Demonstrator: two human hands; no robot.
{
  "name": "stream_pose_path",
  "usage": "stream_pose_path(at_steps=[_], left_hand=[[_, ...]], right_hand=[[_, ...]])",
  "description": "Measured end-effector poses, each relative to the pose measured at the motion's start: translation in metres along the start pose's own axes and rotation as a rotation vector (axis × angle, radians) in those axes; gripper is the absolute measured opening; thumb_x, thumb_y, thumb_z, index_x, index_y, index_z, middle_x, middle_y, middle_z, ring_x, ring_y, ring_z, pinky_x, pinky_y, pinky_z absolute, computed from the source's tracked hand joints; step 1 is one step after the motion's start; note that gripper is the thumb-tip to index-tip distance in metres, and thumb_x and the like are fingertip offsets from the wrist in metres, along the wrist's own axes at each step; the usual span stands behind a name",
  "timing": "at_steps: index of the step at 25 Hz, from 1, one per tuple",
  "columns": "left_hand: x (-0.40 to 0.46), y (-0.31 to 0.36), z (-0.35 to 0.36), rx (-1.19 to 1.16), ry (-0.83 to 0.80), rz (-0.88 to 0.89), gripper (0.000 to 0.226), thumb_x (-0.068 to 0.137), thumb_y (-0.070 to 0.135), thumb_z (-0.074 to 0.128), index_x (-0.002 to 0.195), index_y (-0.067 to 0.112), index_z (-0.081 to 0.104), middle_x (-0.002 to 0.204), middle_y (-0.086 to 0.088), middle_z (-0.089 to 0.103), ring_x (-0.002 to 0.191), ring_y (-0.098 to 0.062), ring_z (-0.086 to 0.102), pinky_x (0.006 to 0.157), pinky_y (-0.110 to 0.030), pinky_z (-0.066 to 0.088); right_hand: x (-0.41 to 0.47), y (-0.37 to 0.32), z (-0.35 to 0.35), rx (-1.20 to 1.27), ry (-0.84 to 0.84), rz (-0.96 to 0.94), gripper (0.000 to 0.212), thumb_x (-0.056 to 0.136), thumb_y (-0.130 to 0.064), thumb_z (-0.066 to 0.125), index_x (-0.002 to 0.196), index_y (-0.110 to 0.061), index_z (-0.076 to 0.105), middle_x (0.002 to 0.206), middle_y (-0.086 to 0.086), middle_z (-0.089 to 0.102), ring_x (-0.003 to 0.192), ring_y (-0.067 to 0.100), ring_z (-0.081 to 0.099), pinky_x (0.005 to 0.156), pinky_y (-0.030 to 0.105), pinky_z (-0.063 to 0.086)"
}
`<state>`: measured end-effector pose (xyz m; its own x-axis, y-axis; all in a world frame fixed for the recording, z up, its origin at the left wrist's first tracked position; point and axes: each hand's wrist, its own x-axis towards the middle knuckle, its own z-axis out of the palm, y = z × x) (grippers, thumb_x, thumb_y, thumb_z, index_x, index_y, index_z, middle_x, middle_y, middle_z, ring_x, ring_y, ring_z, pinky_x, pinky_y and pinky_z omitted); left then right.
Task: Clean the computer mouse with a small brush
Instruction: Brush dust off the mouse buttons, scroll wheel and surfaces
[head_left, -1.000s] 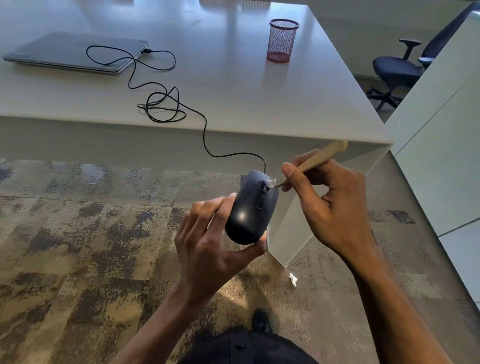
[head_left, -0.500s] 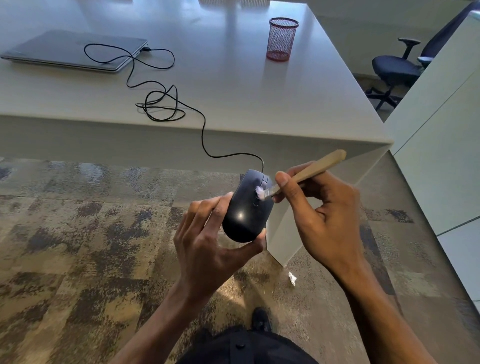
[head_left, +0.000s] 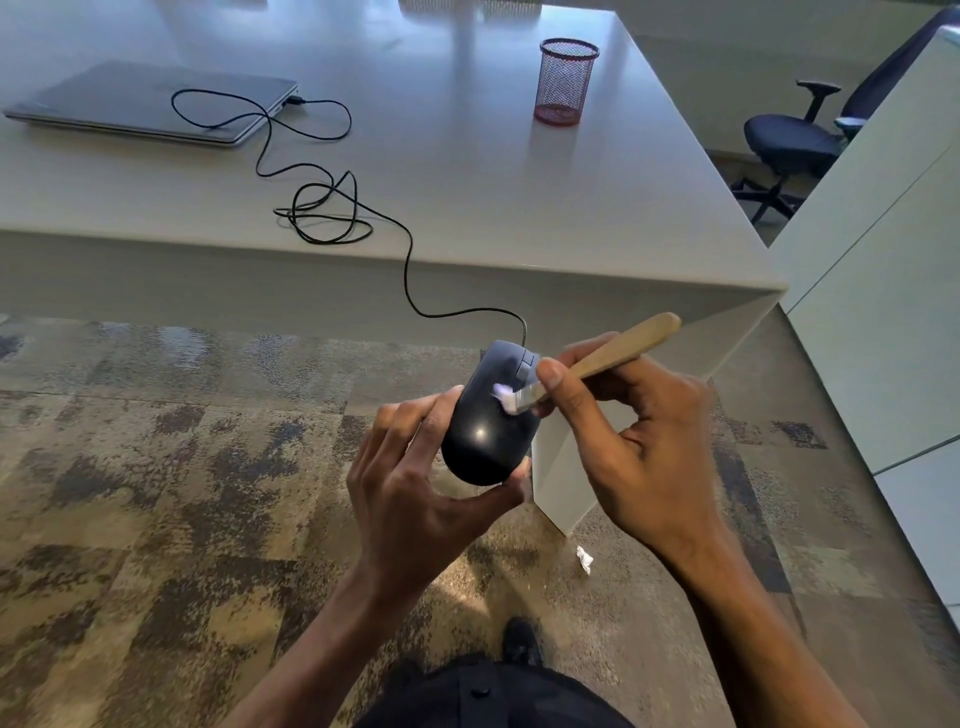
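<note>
The left hand (head_left: 415, 499) curls its fingers (head_left: 415, 421) and thumb round a glossy black corded computer mouse (head_left: 488, 421), holding it in the air above the patterned carpet (head_left: 156, 467). The right hand (head_left: 639, 447) pinches a small wooden-handled brush (head_left: 618, 353), its pale bristles touching the mouse's top. The black cable (head_left: 405, 260) trails up onto the white worktop (head_left: 467, 182) towards a closed grey laptop (head_left: 150, 101), near a red mesh pen cup (head_left: 566, 80).
</note>
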<state>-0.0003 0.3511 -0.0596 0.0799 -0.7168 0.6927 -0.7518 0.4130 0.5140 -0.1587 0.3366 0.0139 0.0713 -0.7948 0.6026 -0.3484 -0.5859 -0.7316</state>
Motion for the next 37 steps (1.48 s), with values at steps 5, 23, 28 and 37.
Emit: stream_pose_path(at_steps=[5,23,28,37], left_hand=[[0.000,0.000,0.001,0.001,0.004,-0.002,0.067,0.071,0.056,0.071,0.109,0.001,0.068,0.102,-0.010,0.069,0.091,-0.025,0.062,0.077,-0.034,0.052],[0.000,0.001,0.003,-0.008,0.007,0.012,0.067,0.071,0.055,0.072,0.110,0.001,0.067,0.103,-0.010,0.069,0.092,-0.025,0.062,0.078,-0.032,0.051],[0.001,0.002,0.002,-0.020,0.013,-0.005,0.069,0.071,0.056,0.071,0.111,0.000,0.066,0.104,-0.011,0.068,0.093,-0.025,0.061,0.079,-0.031,0.050],[-0.002,0.000,0.002,0.010,0.023,0.006,0.066,0.069,0.053,0.074,0.109,0.001,0.067,0.103,-0.010,0.069,0.093,-0.022,0.060,0.078,-0.033,0.052]], right_hand=[[0.008,0.002,-0.007,-0.040,0.117,0.021,0.006,0.094,-0.020,0.062,0.093,-0.015,0.065,0.082,-0.016,0.067,0.072,0.001,0.070,0.068,0.012,0.054],[0.006,0.014,-0.009,0.074,0.137,0.161,0.012,0.094,-0.028,0.061,0.092,-0.018,0.067,0.079,-0.008,0.072,0.075,0.006,0.073,0.068,0.015,0.054],[0.004,0.015,-0.006,0.174,0.183,0.264,0.011,0.092,-0.035,0.059,0.089,-0.027,0.066,0.076,-0.012,0.075,0.073,0.007,0.074,0.065,0.017,0.055],[-0.001,0.014,-0.003,0.191,0.138,0.248,0.011,0.096,-0.027,0.061,0.090,-0.022,0.069,0.076,-0.006,0.075,0.072,0.009,0.074,0.065,0.016,0.055]])
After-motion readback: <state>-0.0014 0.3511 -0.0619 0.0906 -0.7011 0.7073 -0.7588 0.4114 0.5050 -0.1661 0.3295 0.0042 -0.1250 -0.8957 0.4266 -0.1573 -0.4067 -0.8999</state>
